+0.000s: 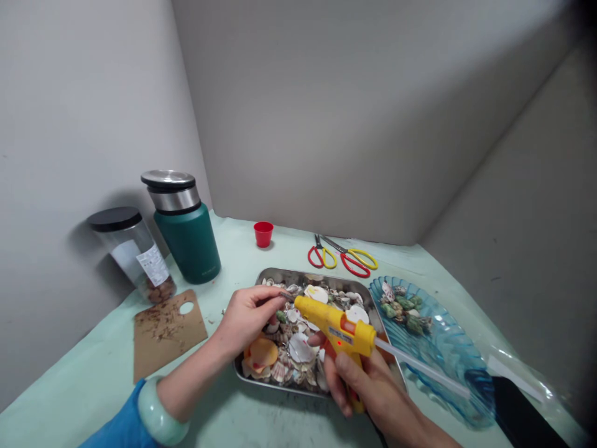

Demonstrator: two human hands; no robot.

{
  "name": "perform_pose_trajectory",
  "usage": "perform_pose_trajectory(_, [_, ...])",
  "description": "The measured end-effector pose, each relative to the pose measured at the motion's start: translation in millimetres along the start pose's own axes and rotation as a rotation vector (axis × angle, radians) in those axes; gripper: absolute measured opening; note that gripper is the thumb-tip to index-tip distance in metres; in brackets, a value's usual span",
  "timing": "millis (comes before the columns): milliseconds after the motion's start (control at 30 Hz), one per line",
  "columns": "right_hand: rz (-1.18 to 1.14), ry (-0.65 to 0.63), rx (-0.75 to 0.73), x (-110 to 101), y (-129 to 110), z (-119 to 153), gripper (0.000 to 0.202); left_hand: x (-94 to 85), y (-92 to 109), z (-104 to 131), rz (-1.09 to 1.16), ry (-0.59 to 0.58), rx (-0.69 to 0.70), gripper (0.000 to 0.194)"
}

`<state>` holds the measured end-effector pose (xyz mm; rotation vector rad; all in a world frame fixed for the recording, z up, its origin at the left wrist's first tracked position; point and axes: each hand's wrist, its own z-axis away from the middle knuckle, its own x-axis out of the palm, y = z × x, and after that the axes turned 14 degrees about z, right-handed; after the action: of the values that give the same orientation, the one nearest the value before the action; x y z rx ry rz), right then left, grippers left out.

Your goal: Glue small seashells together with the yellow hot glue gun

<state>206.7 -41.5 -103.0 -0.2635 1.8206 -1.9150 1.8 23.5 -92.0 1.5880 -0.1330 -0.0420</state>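
Observation:
My right hand (359,379) is wrapped round the handle of a yellow glue gun (333,323), with a clear glue stick (424,368) coming out of its back end. The gun's nozzle points left, toward the fingertips of my left hand (252,314). Those fingers are pinched together at the nozzle; whatever they hold is too small to make out. Both hands are above a metal tray (377,311) full of seashells (301,347). An orange shell (262,353) lies at the tray's lower left.
A brown board (168,330), a clear jar (140,258) and a green bottle (189,239) stand or lie left. Behind the tray are a red cup (263,234) and two scissors (321,254) (355,264). A blue plate (448,342) holds greenish shells (405,308) at right.

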Motion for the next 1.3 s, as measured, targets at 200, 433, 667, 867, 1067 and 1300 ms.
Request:
perform_pose_trajectory(200, [0.017, 0.009, -0.009, -0.3, 0.8, 0.6, 0.056, 1.4, 2.5, 1.5, 0.004, 0.01, -0.011, 0.022])
perform_pose_trajectory(433, [0.029, 0.016, -0.003, 0.4, -1.3, 0.9, 0.056, 0.9, 1.4, 0.2, 0.013, 0.003, 0.003, 0.02])
perform_pose_trajectory(667, [0.046, 0.044, 0.014, 1.8, -2.6, 1.4, 0.059, 1.0, 4.3, 1.3, 0.072, 0.038, -0.011, 0.019])
perform_pose_trajectory(867, [0.041, 0.038, 0.002, 1.1, -3.1, 1.8, 0.057, 1.6, 5.9, 2.0, 0.069, 0.047, -0.009, 0.017])
perform_pose_trajectory(1067, [0.025, 0.035, -0.022, 0.4, -1.9, 1.1, 0.056, 2.2, 6.6, 2.1, 0.051, 0.039, -0.025, 0.018])
perform_pose_trajectory(1300, [0.022, 0.018, -0.014, 1.0, -2.2, 2.1, 0.056, 1.5, 3.7, 1.3, 0.025, 0.023, -0.017, 0.019])
